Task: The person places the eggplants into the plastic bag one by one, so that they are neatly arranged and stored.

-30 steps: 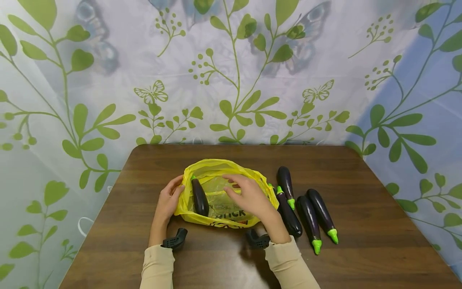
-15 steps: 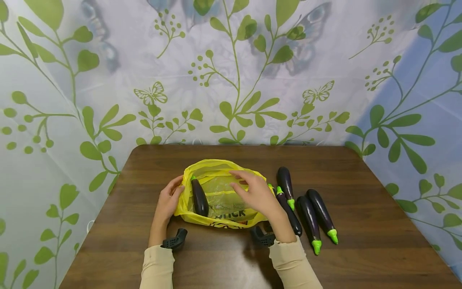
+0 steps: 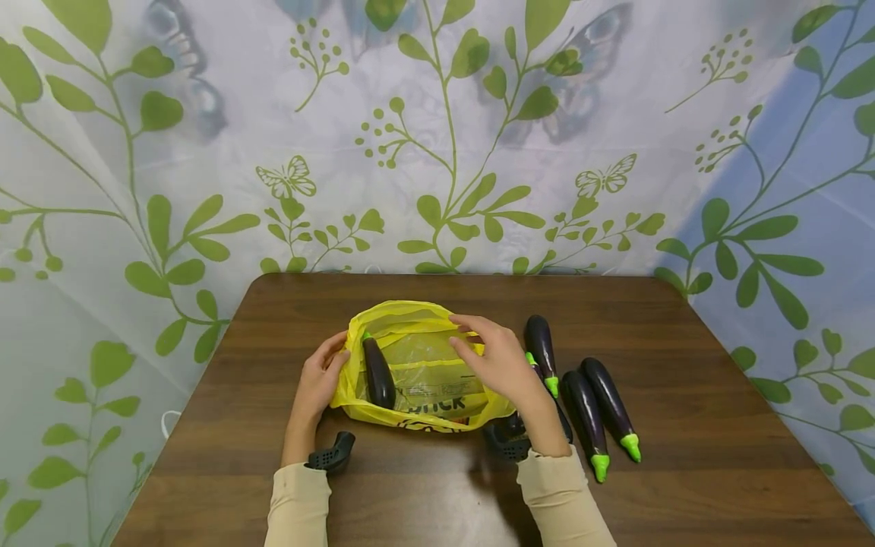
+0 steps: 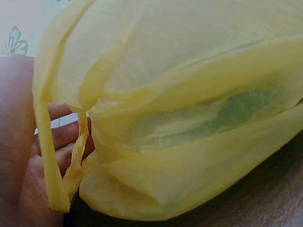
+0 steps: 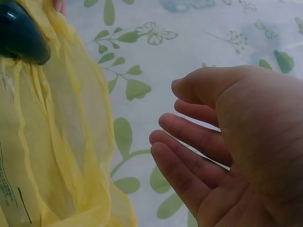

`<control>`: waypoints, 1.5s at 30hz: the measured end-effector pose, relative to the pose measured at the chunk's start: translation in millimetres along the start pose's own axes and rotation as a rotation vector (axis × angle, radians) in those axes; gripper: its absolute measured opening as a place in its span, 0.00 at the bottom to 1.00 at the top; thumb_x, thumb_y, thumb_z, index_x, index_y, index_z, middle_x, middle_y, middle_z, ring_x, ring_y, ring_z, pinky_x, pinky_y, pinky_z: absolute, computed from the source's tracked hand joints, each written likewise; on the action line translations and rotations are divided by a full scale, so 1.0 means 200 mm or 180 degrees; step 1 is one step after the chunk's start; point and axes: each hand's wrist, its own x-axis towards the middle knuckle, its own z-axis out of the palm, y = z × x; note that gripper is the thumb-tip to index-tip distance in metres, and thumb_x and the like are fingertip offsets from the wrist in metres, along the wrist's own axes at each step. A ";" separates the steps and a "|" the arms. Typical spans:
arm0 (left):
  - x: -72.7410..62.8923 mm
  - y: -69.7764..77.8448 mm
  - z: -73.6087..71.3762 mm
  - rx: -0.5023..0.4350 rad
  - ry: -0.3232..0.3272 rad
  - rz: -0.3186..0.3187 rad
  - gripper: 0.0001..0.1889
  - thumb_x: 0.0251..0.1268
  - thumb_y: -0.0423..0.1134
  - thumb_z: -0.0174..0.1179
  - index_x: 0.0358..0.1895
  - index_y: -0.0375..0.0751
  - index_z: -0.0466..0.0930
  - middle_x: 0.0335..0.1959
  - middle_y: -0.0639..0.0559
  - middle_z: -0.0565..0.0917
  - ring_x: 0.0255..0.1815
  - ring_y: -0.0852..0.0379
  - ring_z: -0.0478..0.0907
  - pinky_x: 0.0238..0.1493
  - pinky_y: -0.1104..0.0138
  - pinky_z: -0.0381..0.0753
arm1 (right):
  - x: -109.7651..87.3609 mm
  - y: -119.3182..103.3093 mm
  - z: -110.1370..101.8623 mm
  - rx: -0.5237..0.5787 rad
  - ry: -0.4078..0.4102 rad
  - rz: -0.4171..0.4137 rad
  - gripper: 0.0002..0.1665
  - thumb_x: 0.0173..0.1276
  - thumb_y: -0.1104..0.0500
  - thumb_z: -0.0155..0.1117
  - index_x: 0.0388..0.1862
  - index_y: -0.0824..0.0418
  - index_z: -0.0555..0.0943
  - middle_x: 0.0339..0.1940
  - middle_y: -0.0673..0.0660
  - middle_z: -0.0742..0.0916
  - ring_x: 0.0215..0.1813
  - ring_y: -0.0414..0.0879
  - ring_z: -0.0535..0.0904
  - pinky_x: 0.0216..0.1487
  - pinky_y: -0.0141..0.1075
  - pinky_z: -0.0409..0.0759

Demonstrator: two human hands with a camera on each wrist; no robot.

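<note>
A yellow plastic bag (image 3: 437,366) lies on the table with its mouth spread wide, dark lettering visible inside. One eggplant (image 3: 379,374) with a green stem end rests in its left part. My left hand (image 3: 320,374) holds the bag's left rim; the left wrist view shows its fingers (image 4: 61,135) behind a strap of the bag. Over the bag's right edge hovers my right hand (image 3: 495,357), its fingers loosely bent and holding nothing. The right wrist view shows that hand (image 5: 227,137) apart from the bag. Right of it lie several eggplants (image 3: 586,418), one partly hidden by the right forearm.
The brown wooden table (image 3: 690,380) ends at a back edge against a hanging cloth (image 3: 478,152) printed with leaves and butterflies. Dark straps (image 3: 333,453) sit at both wrists. The eggplants lie close together on the right side.
My right hand has drawn back to the right, from over the bag's inside to its right edge. My left hand stays at the left rim. The eggplants have not moved.
</note>
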 end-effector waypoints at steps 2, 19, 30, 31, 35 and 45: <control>-0.02 0.00 0.01 0.0005 0.0023 0.0011 0.24 0.82 0.44 0.53 0.76 0.49 0.70 0.74 0.45 0.73 0.72 0.49 0.72 0.53 0.80 0.72 | -0.02 0.01 -0.02 -0.0014 0.0023 0.0008 0.24 0.76 0.55 0.65 0.69 0.56 0.80 0.64 0.58 0.85 0.62 0.56 0.83 0.60 0.51 0.82; -0.16 -0.02 0.08 0.0023 0.0196 0.0028 0.23 0.81 0.42 0.54 0.75 0.47 0.71 0.73 0.44 0.75 0.71 0.48 0.73 0.53 0.81 0.72 | -0.14 0.11 -0.14 0.0104 0.0153 0.0028 0.25 0.76 0.58 0.65 0.70 0.60 0.78 0.65 0.60 0.84 0.63 0.59 0.82 0.60 0.55 0.81; -0.15 -0.01 0.08 0.0095 0.0196 0.0060 0.24 0.81 0.41 0.54 0.75 0.46 0.71 0.73 0.44 0.74 0.74 0.48 0.71 0.60 0.76 0.72 | -0.15 0.15 -0.20 0.0139 0.0347 0.0150 0.25 0.77 0.54 0.64 0.69 0.58 0.79 0.58 0.58 0.88 0.56 0.54 0.85 0.58 0.53 0.83; -0.15 -0.01 0.08 0.0104 0.0191 0.0055 0.24 0.81 0.41 0.54 0.75 0.46 0.71 0.74 0.44 0.74 0.74 0.48 0.71 0.63 0.72 0.72 | -0.15 0.15 -0.21 0.0132 0.0358 0.0171 0.25 0.77 0.53 0.64 0.70 0.57 0.79 0.57 0.58 0.88 0.56 0.54 0.85 0.58 0.53 0.83; -0.14 0.00 0.07 0.0116 0.0173 0.0037 0.24 0.81 0.41 0.54 0.75 0.46 0.71 0.74 0.44 0.74 0.74 0.48 0.71 0.68 0.60 0.72 | -0.14 0.16 -0.23 0.0126 0.0401 0.0255 0.25 0.78 0.50 0.63 0.70 0.56 0.79 0.57 0.57 0.88 0.54 0.54 0.85 0.57 0.51 0.83; -0.12 0.02 0.06 0.0130 0.0156 -0.0004 0.24 0.81 0.42 0.54 0.75 0.46 0.71 0.74 0.44 0.74 0.73 0.49 0.72 0.61 0.72 0.72 | -0.13 0.19 -0.28 0.0129 0.0500 0.0384 0.25 0.80 0.50 0.60 0.71 0.57 0.78 0.58 0.60 0.87 0.56 0.56 0.84 0.57 0.54 0.82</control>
